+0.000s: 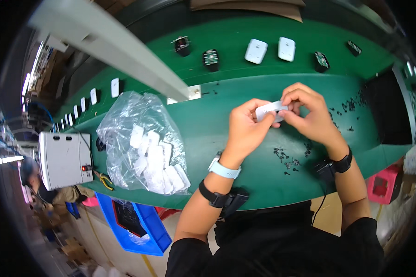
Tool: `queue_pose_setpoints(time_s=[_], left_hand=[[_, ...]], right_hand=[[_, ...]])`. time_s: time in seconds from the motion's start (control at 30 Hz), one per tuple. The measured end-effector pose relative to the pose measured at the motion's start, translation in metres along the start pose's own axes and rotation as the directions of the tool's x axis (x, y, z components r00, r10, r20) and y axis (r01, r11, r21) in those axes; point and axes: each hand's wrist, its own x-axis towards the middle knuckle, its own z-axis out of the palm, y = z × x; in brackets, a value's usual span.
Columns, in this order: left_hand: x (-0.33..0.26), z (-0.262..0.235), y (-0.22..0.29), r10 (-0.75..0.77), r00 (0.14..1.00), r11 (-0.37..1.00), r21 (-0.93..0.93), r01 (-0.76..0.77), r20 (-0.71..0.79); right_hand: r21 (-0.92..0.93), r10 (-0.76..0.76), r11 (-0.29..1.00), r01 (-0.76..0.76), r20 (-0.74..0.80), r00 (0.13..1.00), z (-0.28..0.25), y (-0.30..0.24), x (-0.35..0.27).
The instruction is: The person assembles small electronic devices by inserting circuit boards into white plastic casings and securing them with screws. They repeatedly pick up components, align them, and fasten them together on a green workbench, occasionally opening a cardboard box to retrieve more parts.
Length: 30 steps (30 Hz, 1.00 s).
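Over the green work table [208, 138] my two hands hold one small white plastic cover [266, 110] between them. My left hand [246, 127] grips its left end, thumb on top. At its right end, the fingertips of my right hand [311, 113] pinch the cover or a small piece on it; the fingers partly hide which. Small dark screws [282, 153] lie scattered on the table below my hands. More dark screws [351, 105] are spread to the right. A clear plastic bag [138, 138] with several white covers [158, 159] lies left of my left hand.
Beyond the table, a green belt carries white covers [256, 51] and black housings with circuit boards [211, 59]. A grey post [125, 51] rises at the back. At left stand a white box-shaped device [64, 159] and pliers [105, 180]; a blue bin [148, 231] sits below.
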Motion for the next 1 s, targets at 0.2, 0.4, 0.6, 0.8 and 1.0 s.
queue_pose_setpoints(time_s=[0.2, 0.4, 0.6, 0.8, 1.0], left_hand=[[0.011, -0.019, 0.009, 0.171, 0.92, 0.965, -0.127, -0.228, -0.352], [0.018, -0.022, 0.013, 0.222, 0.757, 0.897, -0.177, -0.406, -0.615], [0.024, -0.043, 0.008, 0.166, 0.601, 0.875, -0.164, -0.455, -0.782], [0.028, -0.032, 0.01, 0.159, 0.614, 0.848, -0.211, -0.485, -0.773], [0.018, -0.043, 0.015, 0.192, 0.743, 0.81, -0.323, -0.489, -0.641]], right_hand=[[-0.286, -0.091, 0.941, 0.182, 0.304, 0.948, 0.022, -0.03, 0.141], [-0.384, -0.153, 0.867, 0.318, 0.403, 0.902, 0.133, 0.024, 0.264], [-0.486, 0.046, 0.83, 0.275, 0.551, 0.833, 0.183, 0.0, 0.282], [-0.515, -0.252, 0.768, 0.38, 0.304, 0.919, 0.16, 0.046, 0.282], [-0.212, -0.236, 0.947, 0.243, 0.056, 0.97, 0.071, -0.039, 0.187]])
